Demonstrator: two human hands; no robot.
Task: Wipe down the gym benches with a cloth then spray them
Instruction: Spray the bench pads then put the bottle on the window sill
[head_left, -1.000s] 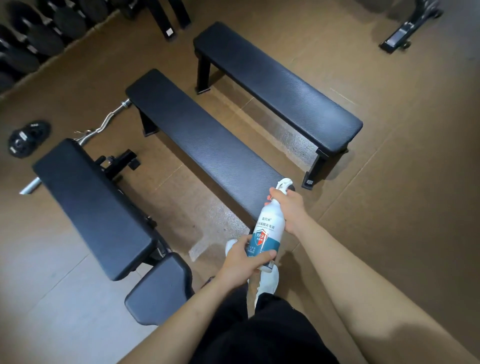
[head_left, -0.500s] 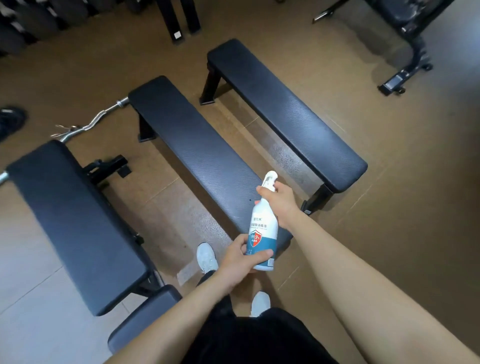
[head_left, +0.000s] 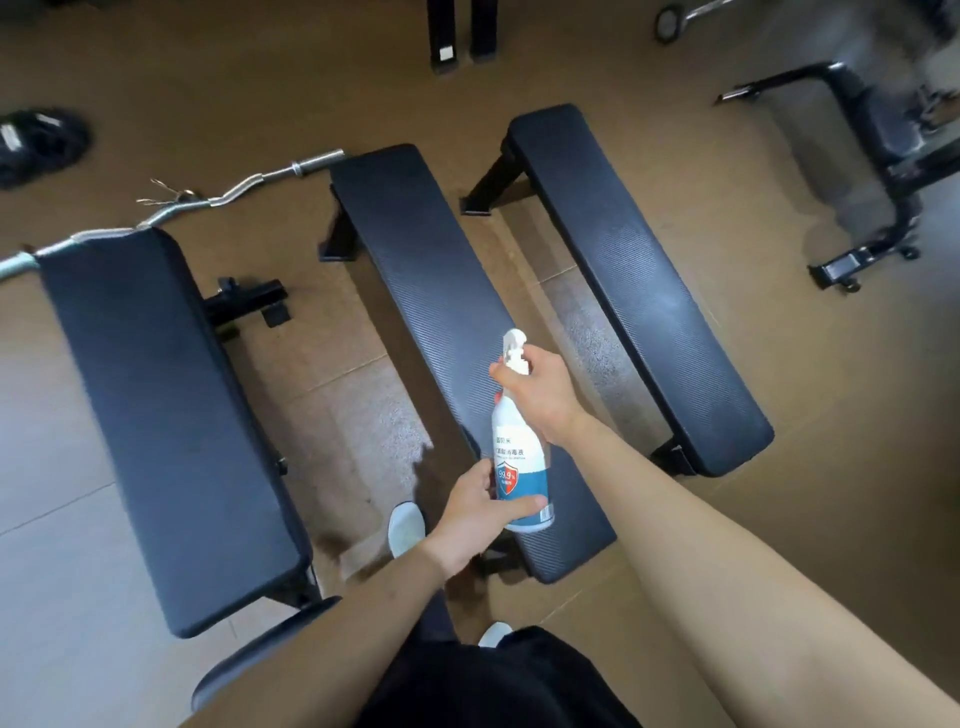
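Raised and carried forward, the disinfectant spray bottle (head_left: 519, 457) now hovers over the middle gym bench's (head_left: 415, 270) near end, left grip (head_left: 467, 512) clasping its base, right grip (head_left: 540, 400) curled at the trigger, so spraying looks imminent.

The spray bottle (head_left: 519, 457) is white with a teal-blue band and a red shield. The middle bench (head_left: 431, 291) and right bench (head_left: 623, 260) are black with a fine woven pattern; the left bench (head_left: 156, 395) is plain black. The floor (head_left: 779, 519) is brown.
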